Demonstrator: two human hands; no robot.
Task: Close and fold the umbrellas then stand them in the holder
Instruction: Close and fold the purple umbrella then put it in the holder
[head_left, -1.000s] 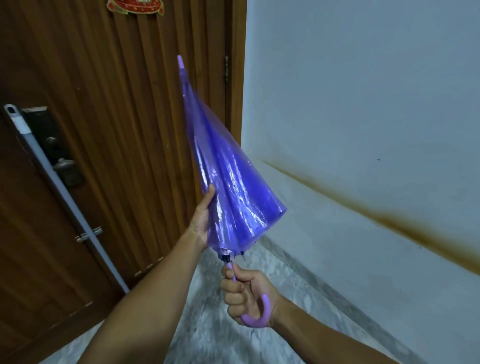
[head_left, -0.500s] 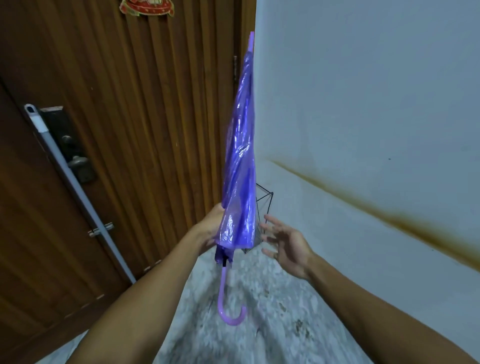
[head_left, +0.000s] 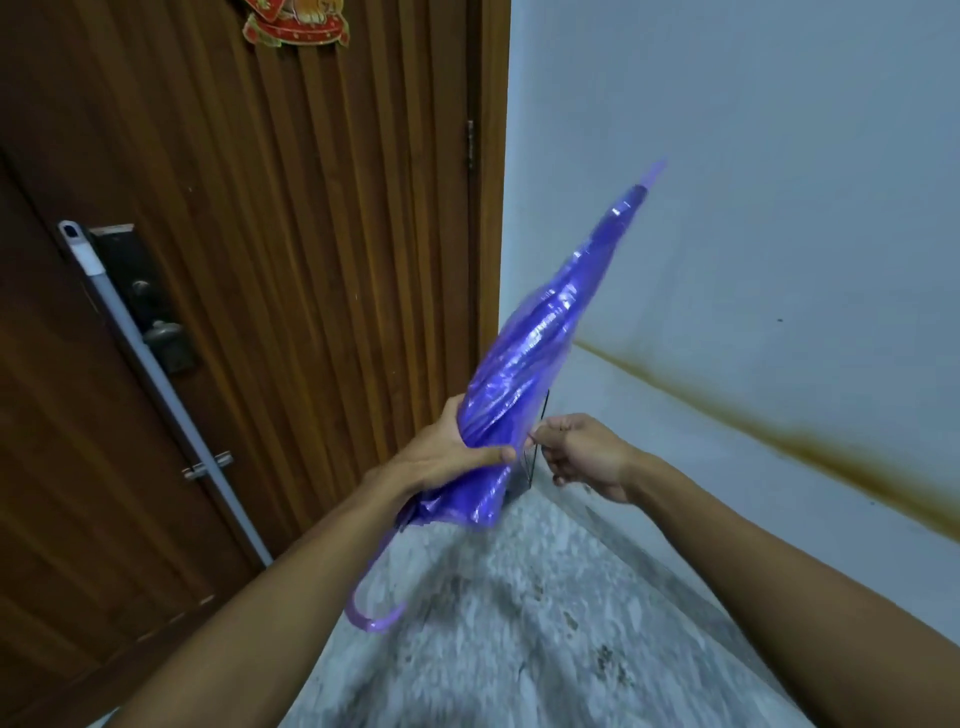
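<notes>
A closed purple see-through umbrella (head_left: 540, 343) slants across the middle, its tip up and to the right, its hooked handle (head_left: 374, 618) hanging low on the left. My left hand (head_left: 447, 457) is wrapped around the gathered canopy near its lower end. Just to the right, my right hand (head_left: 587, 457) pinches something thin at the canopy's edge, perhaps its strap; blur hides what it is. A thin black wire frame (head_left: 537, 452), partly hidden behind the hands, stands in the corner by the wall.
A brown slatted wooden door (head_left: 291, 270) fills the left, with a dark lock plate and knob (head_left: 156, 322) and a grey pole (head_left: 171, 405) leaning across it. A white wall (head_left: 753, 218) with a rusty stain rises on the right. Speckled grey floor (head_left: 509, 623) lies below.
The umbrella has tilted from nearly upright to slanting right. My right hand, open beside the canopy half a second ago, has closed at the canopy's edge. A second ago it held the handle.
</notes>
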